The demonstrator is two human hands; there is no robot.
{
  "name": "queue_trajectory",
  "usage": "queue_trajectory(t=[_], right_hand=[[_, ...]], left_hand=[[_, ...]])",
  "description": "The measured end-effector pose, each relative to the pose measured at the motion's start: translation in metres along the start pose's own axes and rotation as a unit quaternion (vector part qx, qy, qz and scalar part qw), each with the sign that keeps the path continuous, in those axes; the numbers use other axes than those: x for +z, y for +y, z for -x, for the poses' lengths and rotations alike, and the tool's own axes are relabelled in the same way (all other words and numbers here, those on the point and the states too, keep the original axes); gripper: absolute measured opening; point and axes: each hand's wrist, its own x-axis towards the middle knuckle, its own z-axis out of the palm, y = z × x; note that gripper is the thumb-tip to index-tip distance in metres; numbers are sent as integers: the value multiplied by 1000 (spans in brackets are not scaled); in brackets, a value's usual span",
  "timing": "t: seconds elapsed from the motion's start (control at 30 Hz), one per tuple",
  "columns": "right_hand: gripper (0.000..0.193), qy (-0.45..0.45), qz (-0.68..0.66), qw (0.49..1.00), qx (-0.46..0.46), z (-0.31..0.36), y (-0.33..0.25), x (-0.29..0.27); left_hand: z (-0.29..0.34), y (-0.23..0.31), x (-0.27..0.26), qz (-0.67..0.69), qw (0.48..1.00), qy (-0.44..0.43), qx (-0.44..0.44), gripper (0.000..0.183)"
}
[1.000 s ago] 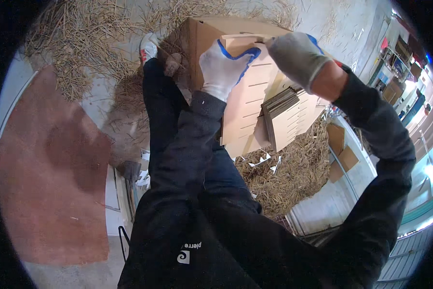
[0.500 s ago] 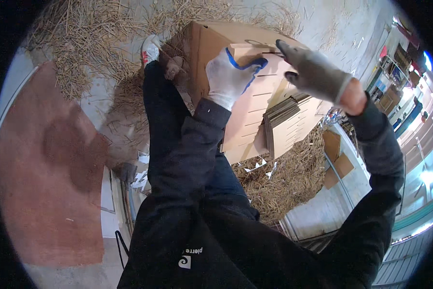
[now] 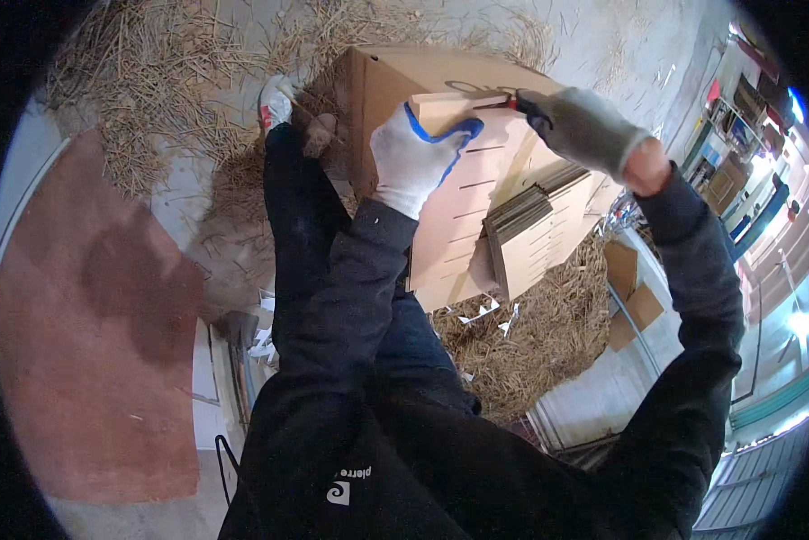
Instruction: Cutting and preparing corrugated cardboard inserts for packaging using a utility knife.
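My left hand (image 3: 413, 153), in a white glove with blue-coated fingers, is closed on a folded cardboard piece (image 3: 454, 108). Its thumb presses along the near side of the piece, which rests on a large cardboard box (image 3: 485, 67). In my right hand (image 3: 580, 126), gloved in grey and black, is a slim blade-like tool with a bit of red (image 3: 510, 103); its thin dark tip points left at the cardboard piece. Below both hands lies a slotted cardboard sheet (image 3: 463, 207). A stack of slotted cardboard strips (image 3: 530, 229) leans on it.
Loose straw (image 3: 152, 81) covers the floor around the box, with more straw (image 3: 548, 333) nearer me. White paper scraps (image 3: 481, 312) lie there. A reddish-brown panel (image 3: 98, 333) is at left. Cardboard offcuts (image 3: 634, 310) and cluttered shelving (image 3: 728, 162) stand at right.
My right hand has moved slightly left and down, bringing the tool to the edge of the cardboard piece. My left hand has shifted slightly left with the piece.
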Motion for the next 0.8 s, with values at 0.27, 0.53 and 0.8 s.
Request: queue_trajectory(t=[0.27, 0.53, 0.8], right_hand=[[25, -98, 62, 989, 95, 8, 11, -9], [48, 10, -605, 777, 174, 73, 45, 3], [47, 30, -755, 640, 142, 108, -11, 22]], left_hand=[[0, 15, -5, 32, 997, -35, -64, 50], [-2, -10, 4, 99, 991, -30, -85, 47], [-2, 2, 0, 126, 986, -46, -96, 42]])
